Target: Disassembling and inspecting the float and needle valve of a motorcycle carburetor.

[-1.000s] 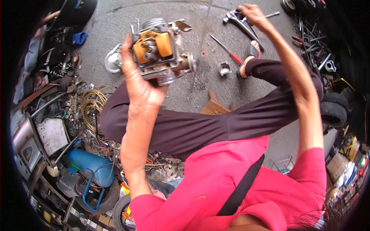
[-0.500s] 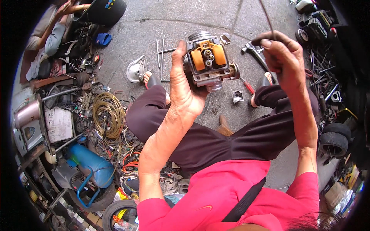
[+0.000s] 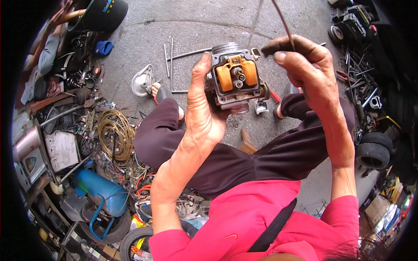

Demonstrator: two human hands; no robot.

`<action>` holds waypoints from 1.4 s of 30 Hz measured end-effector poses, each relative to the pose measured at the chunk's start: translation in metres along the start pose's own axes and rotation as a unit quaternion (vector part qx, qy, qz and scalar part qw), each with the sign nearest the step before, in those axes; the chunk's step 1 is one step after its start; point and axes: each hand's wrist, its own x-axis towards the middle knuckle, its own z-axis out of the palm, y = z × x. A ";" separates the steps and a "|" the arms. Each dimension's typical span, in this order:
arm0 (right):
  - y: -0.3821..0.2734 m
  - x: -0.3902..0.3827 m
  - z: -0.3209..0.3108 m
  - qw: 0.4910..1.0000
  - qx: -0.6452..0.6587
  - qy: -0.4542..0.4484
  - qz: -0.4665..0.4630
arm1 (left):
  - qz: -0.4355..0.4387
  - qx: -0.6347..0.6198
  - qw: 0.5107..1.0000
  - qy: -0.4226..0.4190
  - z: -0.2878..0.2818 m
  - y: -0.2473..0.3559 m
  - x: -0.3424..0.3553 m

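My left hand (image 3: pixel 203 104) is wrapped round a metal carburetor (image 3: pixel 239 101), thumb along its left side. The carburetor's underside faces up, uncovered, with two orange floats (image 3: pixel 250 72) and brass-like jets between them. Just to the right and a little above is my right hand (image 3: pixel 311 65), thumb and fingers bent round a thin reddish-brown rod (image 3: pixel 283 19). The rod runs up out of the picture, so its upper end is hidden. No contact shows between the right hand and the carburetor. A small square metal bowl (image 3: pixel 261 107) lies on the ground below the carburetor.
A red-handled tool (image 3: pixel 275 96) lies near my right foot. Long metal bars (image 3: pixel 171 65) and a round metal plate (image 3: pixel 141 81) are on the concrete at left. Coiled tubing (image 3: pixel 115 135), a blue tank (image 3: pixel 100 187) and parts heap at left; tires (image 3: pixel 373 155) stand right. Another person's arm (image 3: pixel 48 52) shows upper left.
My right hand has come left, closer to the carburetor, and its index finger has stretched out. The rod has moved left with it. The carburetor stays in my left hand; the whole view has shifted slightly.
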 end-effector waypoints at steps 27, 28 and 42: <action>0.009 -0.002 0.005 0.994 -0.075 -0.066 0.051 | -0.055 0.025 0.998 -0.021 -0.008 -0.006 0.001; 0.008 -0.002 0.005 0.994 -0.062 -0.067 0.057 | -0.057 0.028 0.998 -0.021 -0.008 -0.006 0.001; -0.001 -0.004 0.006 0.994 -0.032 -0.053 0.087 | -0.067 0.042 0.996 -0.029 -0.008 -0.005 -0.001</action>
